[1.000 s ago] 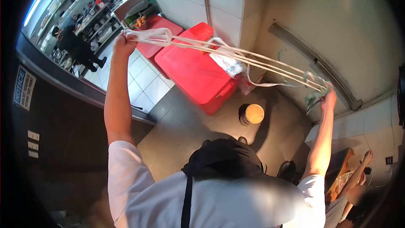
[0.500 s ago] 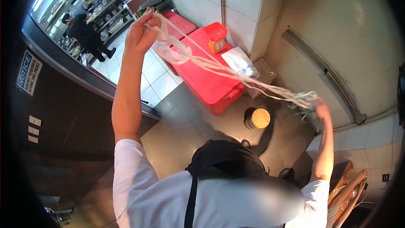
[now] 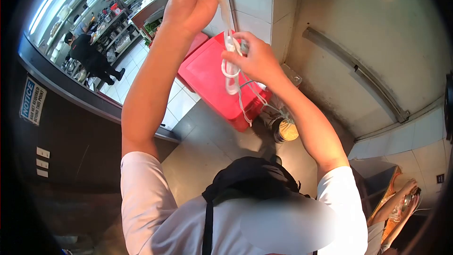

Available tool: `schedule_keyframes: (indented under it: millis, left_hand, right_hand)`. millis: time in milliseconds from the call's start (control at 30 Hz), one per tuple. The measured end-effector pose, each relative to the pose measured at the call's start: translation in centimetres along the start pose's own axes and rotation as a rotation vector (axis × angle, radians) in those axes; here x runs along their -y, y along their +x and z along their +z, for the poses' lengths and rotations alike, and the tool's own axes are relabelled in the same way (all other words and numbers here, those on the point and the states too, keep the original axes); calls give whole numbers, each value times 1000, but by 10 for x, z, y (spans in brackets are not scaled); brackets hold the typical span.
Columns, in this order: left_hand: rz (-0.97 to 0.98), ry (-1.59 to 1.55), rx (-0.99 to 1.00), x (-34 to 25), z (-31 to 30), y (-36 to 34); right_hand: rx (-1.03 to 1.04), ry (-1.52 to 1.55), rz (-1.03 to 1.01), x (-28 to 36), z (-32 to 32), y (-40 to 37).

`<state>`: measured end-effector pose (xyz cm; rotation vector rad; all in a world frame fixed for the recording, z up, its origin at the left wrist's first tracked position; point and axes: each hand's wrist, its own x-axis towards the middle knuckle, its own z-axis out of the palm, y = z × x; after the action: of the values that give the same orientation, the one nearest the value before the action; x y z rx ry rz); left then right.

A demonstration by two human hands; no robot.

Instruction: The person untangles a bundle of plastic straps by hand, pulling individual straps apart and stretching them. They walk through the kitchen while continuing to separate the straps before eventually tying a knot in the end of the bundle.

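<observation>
My left hand [image 3: 196, 2], raised at the top of the view, is closed around the upper end of a bundle of whitish strings [image 3: 226, 21]. Below and to the right of it, my right hand [image 3: 250, 56] pinches the same bundle partway down. A loop hangs under my right fingers, and loose greenish-white ends trail down to the right. Behind the strings is a red lidded box [image 3: 203, 73]. A round container with a yellow top [image 3: 288, 130] stands on the floor under my right forearm.
A doorway at left opens on a kitchen with shelves [image 3: 118, 23] and a person in black [image 3: 87, 56]. A notice sign [image 3: 33, 100] is on the dark wall. Another person's hands [image 3: 408, 193] show at lower right. A metal door [image 3: 377, 33] stands at right.
My right hand has come from far right up beside my left hand. The strings, earlier stretched across the view, now hang down bunched. My left hand has moved right and up.
</observation>
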<state>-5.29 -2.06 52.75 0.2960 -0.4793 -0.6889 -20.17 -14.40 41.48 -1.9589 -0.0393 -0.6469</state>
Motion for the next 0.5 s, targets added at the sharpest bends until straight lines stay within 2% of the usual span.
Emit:
schedule_keyframes:
  millis: [67,100,200,267,333,400,467,500]
  left_hand:
    - [71,75,-32,-6,5,0]
    - [114,136,-54,-16,-1,1]
    - [248,429,-112,-73,-26,-8]
    - [414,449,-289,-79,-24,-26]
    - [415,1395,-258,-129,-89,-34]
    - [323,1518,-346,-139,-119,-38]
    - [174,810,-580,-125,-132,-49]
    - [50,893,-576,-121,-142,-56]
  right_hand:
    - [108,-30,123,-9,5,16]
    - [122,-24,70,-25,1,21]
    - [94,210,138,-35,-34,22]
    - [50,429,239,-17,-66,22]
    - [-52,224,181,-21,-100,40]
    - [-117,129,42,-21,-137,64]
    - [-219,29,-8,-45,-198,104]
    - [-172,26,-94,8,-194,89]
